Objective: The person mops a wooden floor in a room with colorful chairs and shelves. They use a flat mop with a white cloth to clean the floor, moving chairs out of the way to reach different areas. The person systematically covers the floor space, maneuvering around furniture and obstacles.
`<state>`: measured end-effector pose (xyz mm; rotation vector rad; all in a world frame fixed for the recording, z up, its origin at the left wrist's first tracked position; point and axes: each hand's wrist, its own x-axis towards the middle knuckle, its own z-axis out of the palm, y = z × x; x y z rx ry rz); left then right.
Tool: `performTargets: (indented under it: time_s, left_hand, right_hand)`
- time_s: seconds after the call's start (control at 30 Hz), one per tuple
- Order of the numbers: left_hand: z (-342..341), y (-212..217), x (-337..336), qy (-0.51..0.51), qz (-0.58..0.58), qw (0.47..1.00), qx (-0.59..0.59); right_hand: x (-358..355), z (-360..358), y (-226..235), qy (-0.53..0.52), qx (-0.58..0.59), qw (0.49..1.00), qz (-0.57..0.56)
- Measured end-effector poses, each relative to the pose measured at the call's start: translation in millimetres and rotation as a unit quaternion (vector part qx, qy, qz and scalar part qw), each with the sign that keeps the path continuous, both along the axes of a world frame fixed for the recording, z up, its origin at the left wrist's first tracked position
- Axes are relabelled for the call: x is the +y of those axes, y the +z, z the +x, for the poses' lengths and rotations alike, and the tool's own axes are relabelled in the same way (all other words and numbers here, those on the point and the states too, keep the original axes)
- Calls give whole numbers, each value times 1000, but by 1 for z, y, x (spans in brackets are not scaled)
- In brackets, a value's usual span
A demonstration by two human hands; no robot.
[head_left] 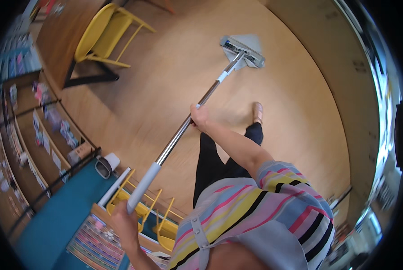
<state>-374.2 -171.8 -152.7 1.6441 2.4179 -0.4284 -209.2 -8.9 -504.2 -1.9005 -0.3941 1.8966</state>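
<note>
A flat mop slants across the middle of the scene, its grey head on the wood-look floor at the far side, right of centre, with a pale cloth showing around it. Both hands grasp its pole. The right hand is wrapped around the metal middle section, fingers curled closed; the left hand, lower and nearer, is closed around the end of the light grey grip. The person's shoe stands on the floor to the right of the pole, below the mop head.

Near left, yellow chairs stand just beyond the left hand, next to a teal surface. Farther left are brown shelves of small goods. A yellow chair with slim legs stands far left; a brown panel curves along the right.
</note>
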Motion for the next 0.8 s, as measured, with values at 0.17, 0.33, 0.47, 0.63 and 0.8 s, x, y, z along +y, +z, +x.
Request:
performTargets:
  time_s: [0.17,0.33,0.47,0.63,0.8]
  left_hand:
    - [-39,-3,-90,230,-53,970,-54]
    - [-46,3,-155,352,-105,920,-132]
    - [-48,-4,-250,640,-85,666,-374]
    - [-34,-54,-289,589,-72,652,-472]
    - [-49,-54,-180,610,-54,632,-475]
  right_hand:
    - [-17,-125,0,253,-25,967,16]
    - [-77,-180,-3,384,-16,922,40]
    - [-119,-183,12,437,14,899,4]
    - [-112,-183,0,483,18,875,25]
    - [-53,-206,-35,488,31,872,15]
